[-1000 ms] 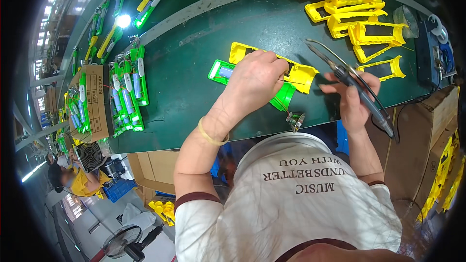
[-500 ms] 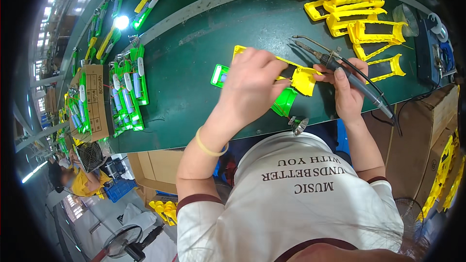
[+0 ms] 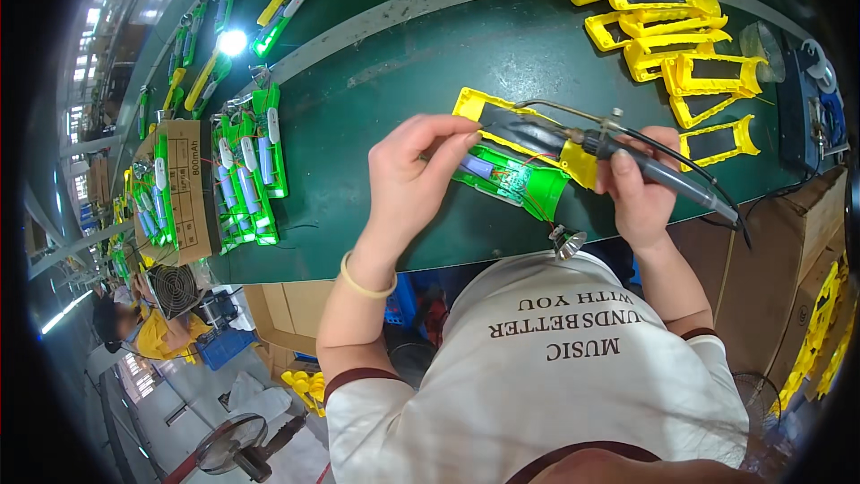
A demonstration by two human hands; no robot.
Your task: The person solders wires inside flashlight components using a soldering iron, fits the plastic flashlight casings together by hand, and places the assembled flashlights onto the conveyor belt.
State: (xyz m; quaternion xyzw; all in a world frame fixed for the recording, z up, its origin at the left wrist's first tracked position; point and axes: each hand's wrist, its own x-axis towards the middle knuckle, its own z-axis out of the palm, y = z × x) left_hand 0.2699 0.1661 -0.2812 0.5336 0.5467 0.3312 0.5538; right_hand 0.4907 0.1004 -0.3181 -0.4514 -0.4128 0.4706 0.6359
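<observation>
My right hand [image 3: 640, 193] grips a soldering iron [image 3: 667, 177] with a thin metal tube and black hose along it. Its front end lies over a yellow housing frame [image 3: 468, 104] with a dark panel. My left hand [image 3: 414, 166] is pinched at the frame's left part, close to the iron's tip; whatever lies between thumb and forefinger is too small to make out. Just below the frame sits a green housing half [image 3: 545, 193] holding a blue cell, a circuit board and red wires. A round reflector lamp head [image 3: 566, 242] hangs from it at the table edge.
Several yellow frames [image 3: 712, 72] lie stacked at the right of the green table [image 3: 358, 125]. A blue soldering station [image 3: 797, 112] stands far right. To the left, green assemblies [image 3: 246, 175] rest beside a cardboard box [image 3: 186, 193]; one lit lamp [image 3: 232, 42] glares behind them.
My left hand has moved left and down, uncovering the green half's cell and board. The iron has swung lower and leftward over the yellow frame, and the view has shifted slightly.
</observation>
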